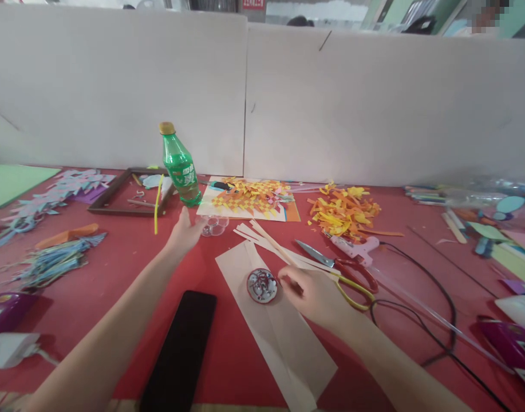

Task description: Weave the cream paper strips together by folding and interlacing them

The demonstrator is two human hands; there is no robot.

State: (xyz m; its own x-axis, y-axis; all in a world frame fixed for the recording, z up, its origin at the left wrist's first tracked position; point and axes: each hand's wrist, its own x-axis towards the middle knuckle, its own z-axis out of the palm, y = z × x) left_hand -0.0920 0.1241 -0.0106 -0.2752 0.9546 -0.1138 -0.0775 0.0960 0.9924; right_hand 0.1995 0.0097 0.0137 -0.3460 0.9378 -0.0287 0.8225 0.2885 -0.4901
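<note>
My left hand reaches forward, thumb raised and apart from the fingers. Its fingertips are at the near edge of a clear plastic palette with round wells; whether they touch it I cannot tell. Just behind stands a green plastic bottle with a yellow cap, leaning in view. My right hand is closed, fingers curled together, beside a small round dish of tiny dark and shiny pieces. What the fingers hold, if anything, is hidden. The dish rests on a folded beige paper sheet.
Scissors, a pink glue gun and its black cable lie right. Yellow and orange paper strips are heaped behind. A black phone lies front left, a brown frame back left. A white partition closes the back.
</note>
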